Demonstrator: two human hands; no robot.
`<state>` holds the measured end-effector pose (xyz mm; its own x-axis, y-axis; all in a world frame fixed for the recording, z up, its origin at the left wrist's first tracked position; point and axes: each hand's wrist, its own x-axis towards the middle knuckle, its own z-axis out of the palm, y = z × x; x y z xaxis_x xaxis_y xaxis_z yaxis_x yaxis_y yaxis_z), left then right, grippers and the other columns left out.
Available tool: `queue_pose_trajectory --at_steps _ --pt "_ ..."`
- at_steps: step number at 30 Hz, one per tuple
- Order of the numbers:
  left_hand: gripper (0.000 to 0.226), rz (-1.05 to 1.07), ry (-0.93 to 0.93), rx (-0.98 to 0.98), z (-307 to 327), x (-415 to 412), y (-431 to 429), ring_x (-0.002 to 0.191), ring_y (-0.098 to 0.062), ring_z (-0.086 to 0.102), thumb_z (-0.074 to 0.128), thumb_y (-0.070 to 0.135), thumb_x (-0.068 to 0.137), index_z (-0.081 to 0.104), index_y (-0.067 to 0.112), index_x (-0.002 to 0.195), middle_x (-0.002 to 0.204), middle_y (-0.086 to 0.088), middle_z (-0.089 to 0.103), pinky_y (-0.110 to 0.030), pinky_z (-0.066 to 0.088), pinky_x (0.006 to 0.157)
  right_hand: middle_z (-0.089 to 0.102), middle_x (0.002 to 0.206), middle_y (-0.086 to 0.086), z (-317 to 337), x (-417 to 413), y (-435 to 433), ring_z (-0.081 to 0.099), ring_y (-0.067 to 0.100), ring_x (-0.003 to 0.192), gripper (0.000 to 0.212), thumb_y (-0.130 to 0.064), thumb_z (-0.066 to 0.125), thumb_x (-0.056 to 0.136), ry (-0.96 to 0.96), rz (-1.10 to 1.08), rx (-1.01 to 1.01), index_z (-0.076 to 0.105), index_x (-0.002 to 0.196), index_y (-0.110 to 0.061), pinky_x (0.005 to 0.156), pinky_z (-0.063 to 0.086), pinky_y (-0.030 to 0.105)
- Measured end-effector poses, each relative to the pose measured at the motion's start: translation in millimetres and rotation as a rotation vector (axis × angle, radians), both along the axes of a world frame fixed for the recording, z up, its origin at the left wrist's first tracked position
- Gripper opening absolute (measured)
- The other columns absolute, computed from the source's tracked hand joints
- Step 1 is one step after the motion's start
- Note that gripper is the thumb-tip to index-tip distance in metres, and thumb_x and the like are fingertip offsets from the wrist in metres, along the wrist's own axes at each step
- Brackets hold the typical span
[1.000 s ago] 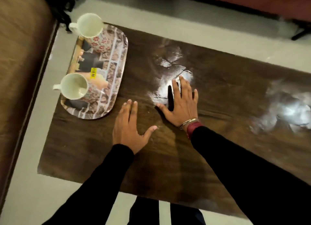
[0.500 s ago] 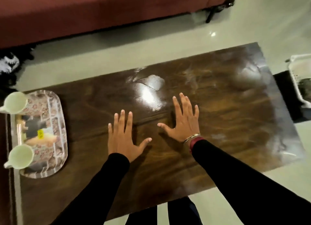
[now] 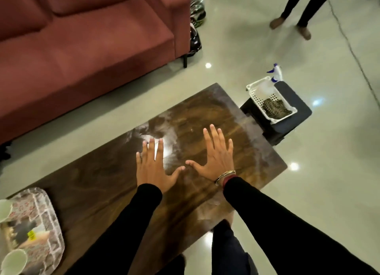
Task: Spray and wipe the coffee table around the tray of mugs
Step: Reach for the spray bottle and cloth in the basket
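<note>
The dark wooden coffee table runs from lower left to upper right. My left hand and my right hand are spread flat over its middle, fingers apart, holding nothing. A patterned tray sits at the table's left end with two pale mugs, both cut off by the frame edge. Off the table's right end, a white basket on a dark stool holds a folded cloth and a spray bottle with a blue trigger.
A red sofa stands behind the table across a strip of glossy floor. Dark bags lie by the sofa's right end. Another person's legs stand at the top right. My own legs are at the table's near edge.
The view has swung right and up: the tray slid to the lower left corner, and the sofa, basket and stool came into sight. Both hands stay flat and empty on the table.
</note>
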<state>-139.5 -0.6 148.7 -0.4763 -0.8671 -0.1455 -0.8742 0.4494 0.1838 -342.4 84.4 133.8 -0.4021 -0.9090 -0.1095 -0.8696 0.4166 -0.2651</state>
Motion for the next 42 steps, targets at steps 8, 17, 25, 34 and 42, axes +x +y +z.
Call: queue_pose_trajectory --at_steps 8,17,25,34,42 --pt "0.109 -0.03 0.0 -0.076 24 -130 2 0.155 -0.034 0.015 0.046 0.085 0.081 0.018 0.017 0.161 0.168 -0.012 0.017 -0.057 0.021 0.122 0.007 0.175 0.012 27 -143 3 0.015 0.035 0.16 0.122 -0.096 0.039 0.076 -0.015 -0.012 0.001 0.008 0.167 -0.021 0.119 0.023 0.072" --pt "0.107 0.005 0.072 -0.038 19 -323 30 0.154 -0.035 0.019 0.063 0.073 0.079 0.021 0.016 0.159 0.165 -0.015 0.025 -0.06 0.027 0.119 0.015 0.174 0.008 26 -330 22 0.019 0.03 0.16 0.122 -0.096 0.036 0.075 -0.051 0.002 0.011 0.016 0.166 -0.017 0.12 0.023 0.069" --pt "0.106 -0.165 0.03 0.051 -18 -466 35 0.157 -0.029 0.004 0.034 0.086 0.084 0.015 0.016 0.162 0.17 -0.009 0.009 -0.054 0.017 0.124 0.012 0.174 0.007 -26 -447 43 0.016 0.029 0.16 0.124 -0.095 0.043 0.076 -0.067 -0.104 0.081 0.011 0.167 -0.017 0.122 0.021 0.067" --pt "0.116 -0.172 0.146 0.109 -108 -574 -13 0.157 -0.025 0.004 0.045 0.085 0.08 0.002 0.015 0.162 0.17 -0.008 0.003 -0.051 0.017 0.125 0.019 0.172 0.011 -129 -512 0 0.015 0.029 0.16 0.101 -0.062 0.036 0.08 -0.145 -0.067 0.133 0.015 0.165 -0.011 0.125 0.02 0.061" --pt "0.125 -0.131 0.312 0.09 -199 -625 -57 0.156 -0.023 0.011 0.051 0.087 0.075 0.005 0.008 0.161 0.169 -0.01 0.01 -0.048 0.024 0.123 -0.011 0.174 0.016 -229 -537 -44 -0.011 0.031 0.161 0.112 -0.047 0.063 0.089 -0.166 -0.14 0.289 -0.01 0.163 -0.003 0.131 0.003 0.049"
